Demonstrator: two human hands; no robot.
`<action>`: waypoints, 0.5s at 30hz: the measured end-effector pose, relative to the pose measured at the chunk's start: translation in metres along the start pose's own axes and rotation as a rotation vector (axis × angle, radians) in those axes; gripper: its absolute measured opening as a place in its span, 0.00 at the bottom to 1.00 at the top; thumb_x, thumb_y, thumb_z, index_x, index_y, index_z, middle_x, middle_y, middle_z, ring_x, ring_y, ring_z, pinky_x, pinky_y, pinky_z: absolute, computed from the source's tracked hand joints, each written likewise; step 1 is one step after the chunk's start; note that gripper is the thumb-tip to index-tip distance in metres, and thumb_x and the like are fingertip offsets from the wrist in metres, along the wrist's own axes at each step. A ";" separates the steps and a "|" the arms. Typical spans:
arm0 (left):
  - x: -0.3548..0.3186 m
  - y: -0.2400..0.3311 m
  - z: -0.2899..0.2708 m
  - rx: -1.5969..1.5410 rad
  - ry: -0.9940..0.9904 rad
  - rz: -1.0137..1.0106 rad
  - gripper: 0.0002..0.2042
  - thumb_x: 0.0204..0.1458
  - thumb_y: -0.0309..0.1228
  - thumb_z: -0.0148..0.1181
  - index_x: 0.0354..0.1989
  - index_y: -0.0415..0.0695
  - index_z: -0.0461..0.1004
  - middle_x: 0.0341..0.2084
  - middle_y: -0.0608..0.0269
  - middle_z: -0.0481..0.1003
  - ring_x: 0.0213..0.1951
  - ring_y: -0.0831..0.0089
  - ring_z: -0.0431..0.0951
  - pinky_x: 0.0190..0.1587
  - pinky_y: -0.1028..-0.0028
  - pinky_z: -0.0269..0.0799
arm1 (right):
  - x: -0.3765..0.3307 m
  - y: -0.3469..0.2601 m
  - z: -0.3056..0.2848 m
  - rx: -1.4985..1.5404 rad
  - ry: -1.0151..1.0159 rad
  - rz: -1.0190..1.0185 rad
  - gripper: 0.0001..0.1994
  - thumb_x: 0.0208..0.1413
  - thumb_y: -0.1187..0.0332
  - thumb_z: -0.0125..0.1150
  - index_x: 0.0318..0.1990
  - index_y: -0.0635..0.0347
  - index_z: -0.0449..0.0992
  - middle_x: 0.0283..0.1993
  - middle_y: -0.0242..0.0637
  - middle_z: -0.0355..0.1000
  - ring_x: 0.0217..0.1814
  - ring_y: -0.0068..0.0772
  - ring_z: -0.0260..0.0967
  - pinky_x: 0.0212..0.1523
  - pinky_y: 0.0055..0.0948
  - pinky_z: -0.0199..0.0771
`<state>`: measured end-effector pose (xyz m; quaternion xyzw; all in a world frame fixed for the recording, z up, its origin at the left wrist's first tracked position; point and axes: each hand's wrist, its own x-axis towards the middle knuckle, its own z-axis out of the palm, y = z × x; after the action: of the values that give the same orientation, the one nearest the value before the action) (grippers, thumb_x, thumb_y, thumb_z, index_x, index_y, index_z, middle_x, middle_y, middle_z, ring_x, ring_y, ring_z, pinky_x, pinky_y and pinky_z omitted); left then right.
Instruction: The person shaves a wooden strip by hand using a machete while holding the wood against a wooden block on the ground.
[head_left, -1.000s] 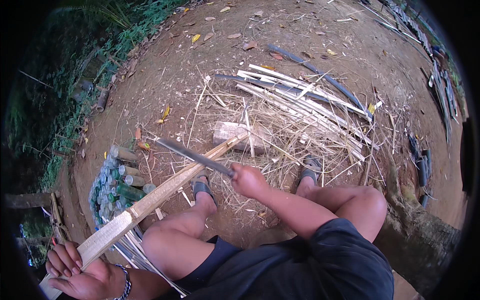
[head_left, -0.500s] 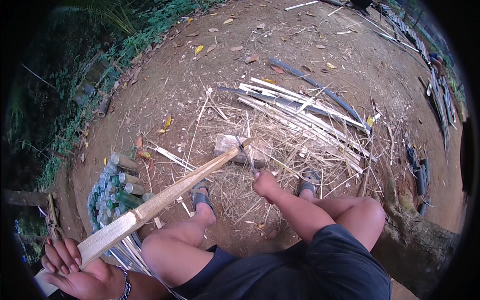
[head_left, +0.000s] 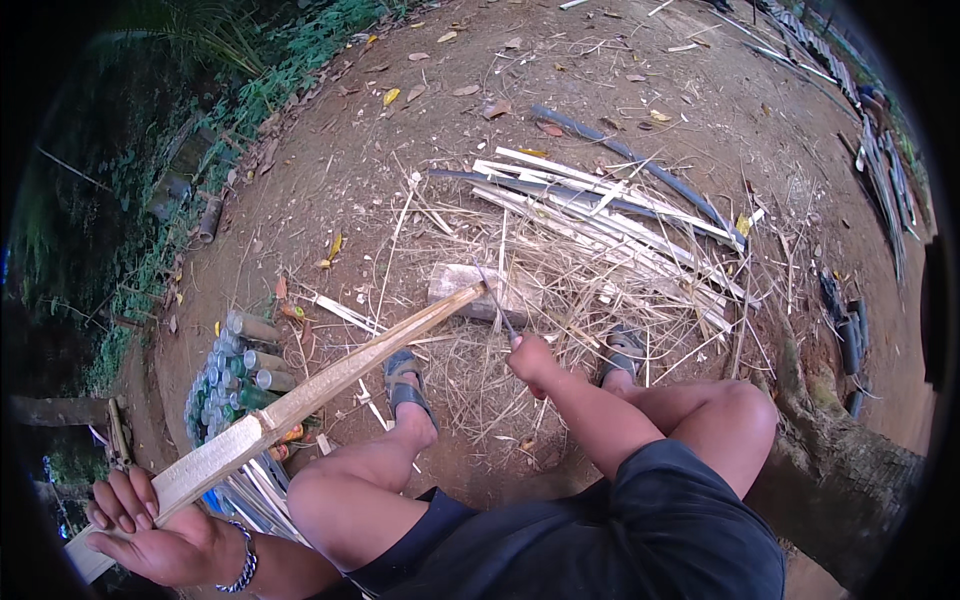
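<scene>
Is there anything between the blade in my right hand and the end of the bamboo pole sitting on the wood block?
Nothing visible blocks it. The right hand holds the blade just right of the bamboo pole tip, which rests on the wood block. Only loose dry shavings lie around it. The left hand grips the pole's near end.

Pole [head_left: 330, 380] in my left hand [head_left: 150, 525]: bamboo, pale and matt, the split face rough with fibres.
Blade [head_left: 497, 300] in my right hand [head_left: 533, 360]: thin dark metal, dull, I see no shine.
Block [head_left: 470, 285] under the pole tip: raw wood, grey-brown, rough and dry.
Strips [head_left: 610, 215] on the ground: split bamboo, pale inside, dark smooth skin outside.
Ground [head_left: 350, 170]: bare earth, dusty, matt, with dry shavings.
Bracelet [head_left: 243, 565]: metal chain, glossy.
Shorts [head_left: 640, 530]: dark cloth, soft, matt.
Sandals [head_left: 405, 375]: grey straps, look like rubber or plastic.
</scene>
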<state>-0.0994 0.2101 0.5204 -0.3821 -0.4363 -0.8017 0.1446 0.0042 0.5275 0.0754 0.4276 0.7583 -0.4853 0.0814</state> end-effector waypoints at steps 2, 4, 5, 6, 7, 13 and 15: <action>-0.003 -0.004 -0.001 -0.048 -0.011 -0.015 0.24 0.63 0.52 0.32 0.30 0.42 0.60 0.19 0.67 0.55 0.21 0.77 0.55 0.26 0.76 0.53 | -0.019 0.001 0.014 0.094 0.033 0.034 0.14 0.57 0.63 0.53 0.44 0.66 0.70 0.42 0.58 0.73 0.45 0.58 0.72 0.45 0.48 0.70; -0.014 -0.003 0.023 0.021 0.091 0.026 0.30 0.61 0.58 0.27 0.31 0.40 0.61 0.20 0.65 0.55 0.22 0.75 0.55 0.27 0.74 0.54 | -0.038 -0.008 0.019 0.116 0.052 -0.021 0.14 0.56 0.65 0.54 0.44 0.66 0.69 0.40 0.57 0.73 0.43 0.58 0.72 0.44 0.48 0.70; -0.017 -0.003 0.031 0.051 0.139 0.052 0.33 0.59 0.61 0.24 0.32 0.39 0.61 0.20 0.64 0.56 0.22 0.74 0.55 0.27 0.73 0.54 | -0.046 -0.017 0.018 0.128 0.068 -0.051 0.14 0.55 0.65 0.54 0.44 0.66 0.68 0.39 0.57 0.73 0.43 0.58 0.72 0.44 0.48 0.70; -0.016 0.000 0.026 0.013 0.094 0.040 0.31 0.58 0.60 0.30 0.33 0.39 0.61 0.21 0.64 0.56 0.23 0.74 0.55 0.27 0.73 0.54 | -0.061 -0.035 0.009 0.133 0.020 -0.104 0.14 0.54 0.66 0.54 0.44 0.66 0.68 0.38 0.56 0.73 0.42 0.58 0.72 0.43 0.48 0.71; -0.014 0.003 0.013 -0.026 0.054 0.025 0.29 0.57 0.59 0.37 0.33 0.38 0.61 0.22 0.64 0.56 0.24 0.74 0.56 0.28 0.74 0.54 | -0.081 -0.057 -0.007 0.134 -0.028 -0.155 0.14 0.53 0.67 0.55 0.43 0.66 0.67 0.38 0.56 0.73 0.42 0.57 0.72 0.43 0.47 0.71; -0.020 0.004 -0.001 -0.195 -0.019 0.050 0.25 0.40 0.51 0.70 0.25 0.46 0.62 0.16 0.73 0.59 0.16 0.82 0.58 0.21 0.81 0.55 | -0.174 -0.140 -0.045 0.061 -0.170 -0.680 0.13 0.51 0.68 0.55 0.43 0.61 0.68 0.33 0.51 0.73 0.37 0.55 0.73 0.40 0.47 0.73; -0.027 0.009 0.007 -0.178 0.007 0.023 0.26 0.40 0.53 0.69 0.24 0.47 0.61 0.15 0.73 0.58 0.15 0.82 0.58 0.22 0.81 0.55 | -0.167 -0.131 -0.046 -0.053 -0.148 -0.645 0.13 0.52 0.66 0.55 0.44 0.60 0.68 0.34 0.50 0.74 0.38 0.55 0.73 0.40 0.46 0.73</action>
<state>-0.0728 0.2080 0.5086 -0.3956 -0.3585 -0.8369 0.1205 0.0266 0.4481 0.2765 0.1267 0.8590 -0.4959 -0.0106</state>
